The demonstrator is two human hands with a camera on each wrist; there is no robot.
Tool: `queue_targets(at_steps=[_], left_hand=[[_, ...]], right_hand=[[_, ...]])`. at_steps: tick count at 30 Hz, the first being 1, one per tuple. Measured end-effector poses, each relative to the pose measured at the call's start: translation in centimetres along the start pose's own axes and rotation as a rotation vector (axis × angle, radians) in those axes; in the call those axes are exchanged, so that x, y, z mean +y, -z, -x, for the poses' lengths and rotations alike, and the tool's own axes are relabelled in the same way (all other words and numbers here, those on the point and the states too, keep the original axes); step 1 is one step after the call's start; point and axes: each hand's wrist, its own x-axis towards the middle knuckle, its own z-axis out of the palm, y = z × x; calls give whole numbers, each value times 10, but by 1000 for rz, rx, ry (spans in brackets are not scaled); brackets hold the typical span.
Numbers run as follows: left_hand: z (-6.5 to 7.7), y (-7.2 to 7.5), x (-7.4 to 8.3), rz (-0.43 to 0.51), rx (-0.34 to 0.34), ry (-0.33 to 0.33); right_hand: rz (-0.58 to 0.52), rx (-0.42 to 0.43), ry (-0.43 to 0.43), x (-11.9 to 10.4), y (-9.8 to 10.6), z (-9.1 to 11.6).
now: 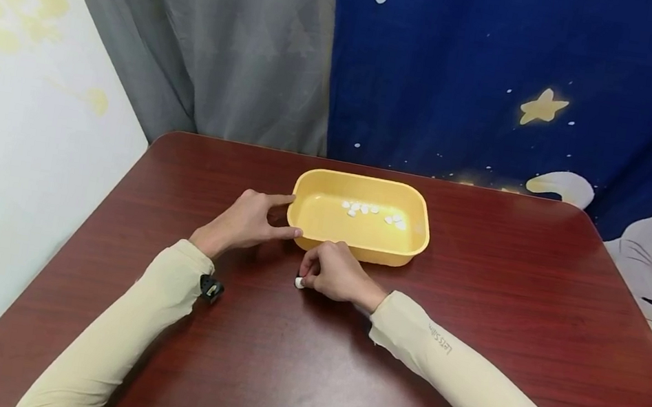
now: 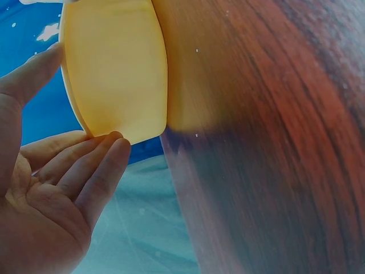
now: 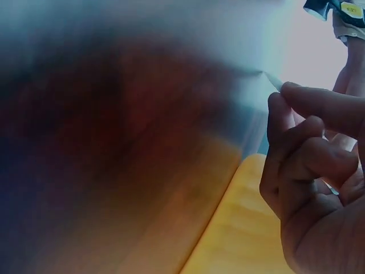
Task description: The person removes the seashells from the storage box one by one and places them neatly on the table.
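A yellow plastic basin (image 1: pixel 353 235) stands toward the back of the table, with several small white pieces (image 1: pixel 365 209) scattered on its floor. My left hand (image 1: pixel 248 220) is at the basin's left end, thumb by the front rim and index finger farther back. In the left wrist view its fairly straight fingers (image 2: pixel 105 177) touch the basin's wall. In front of the basin, my right hand (image 1: pixel 336 273) pinches a small white piece (image 1: pixel 299 283) between thumb and fingertips, low over the table. The right wrist view shows a thin pale tip (image 3: pixel 272 81) of it; its exact kind cannot be told.
The dark red wooden table (image 1: pixel 252 374) reaches back to a grey curtain (image 1: pixel 260 48) and a blue curtain (image 1: pixel 444 74) with stars and a cat. A pale patterned wall (image 1: pixel 8 152) runs along the left. A black wrist strap (image 1: pixel 210 288) sits on the left sleeve.
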Motion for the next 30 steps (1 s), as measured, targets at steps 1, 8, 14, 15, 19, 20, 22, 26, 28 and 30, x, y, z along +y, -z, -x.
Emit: queue_targets(at_steps=[1,8,14,15,19,20,22,26,28,30], left_hand=[[0,0,0,2,-2,1],[0,0,0,6,-7,11],[0,-1,-2,2,11,6],[0,-1,-2,3,11,5],[-1,-1,-3,2,10,3],[-1,-1,-2,2,10,2],[-1,0,-2,2,10,1],[-2,0,-3,8,1,0],[-2,1,-3,8,-2,2],[-2,1,-3,6,-2,3]], right_hand=[[6,-3,-2,0,0,-1],[31,-38,-4,4,1,-4],[62,-32,26,3,1,-6],[61,-33,25,3,1,-6],[32,-48,0,1,2,-6],[22,-52,-5,1,2,-6],[3,-57,-9,1,3,-6],[-8,-60,-10,1,3,-6],[-11,-63,-12,1,3,-6],[-11,-66,-14,1,4,-5]])
